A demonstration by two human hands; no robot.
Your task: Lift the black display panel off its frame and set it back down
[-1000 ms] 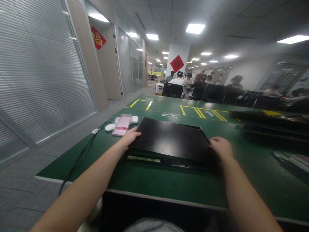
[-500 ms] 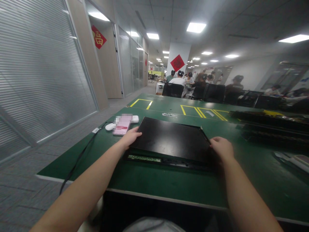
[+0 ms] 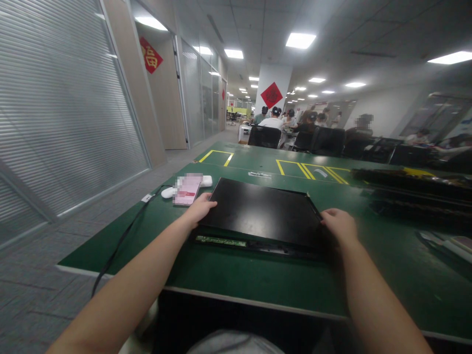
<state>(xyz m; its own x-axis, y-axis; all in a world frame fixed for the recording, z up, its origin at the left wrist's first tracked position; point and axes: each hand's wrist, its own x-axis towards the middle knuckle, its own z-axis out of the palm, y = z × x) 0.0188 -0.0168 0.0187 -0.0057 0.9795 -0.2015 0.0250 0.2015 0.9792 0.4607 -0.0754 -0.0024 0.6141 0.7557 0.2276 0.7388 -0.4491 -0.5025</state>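
Note:
A glossy black display panel point(image 3: 261, 209) lies in front of me, its near edge raised a little above a dark frame point(image 3: 283, 249). Along that frame's near side shows a narrow green circuit board point(image 3: 220, 241). At the panel's left edge is my left hand point(image 3: 201, 209), with the thumb on top and the fingers underneath, partly hidden. My right hand point(image 3: 339, 223) is closed on the opposite side, where a thin rim runs along the panel. Whether that hand grips only the panel or the frame's rim too, I cannot tell.
The green table point(image 3: 228, 275) carries a phone point(image 3: 186, 196) beside white rounded items and a black cable point(image 3: 123, 236) at left. Dark panels point(image 3: 413, 196) are stacked at right, near a pale flat device point(image 3: 450, 246). Yellow tape point(image 3: 283, 167) marks the far side. People sit beyond.

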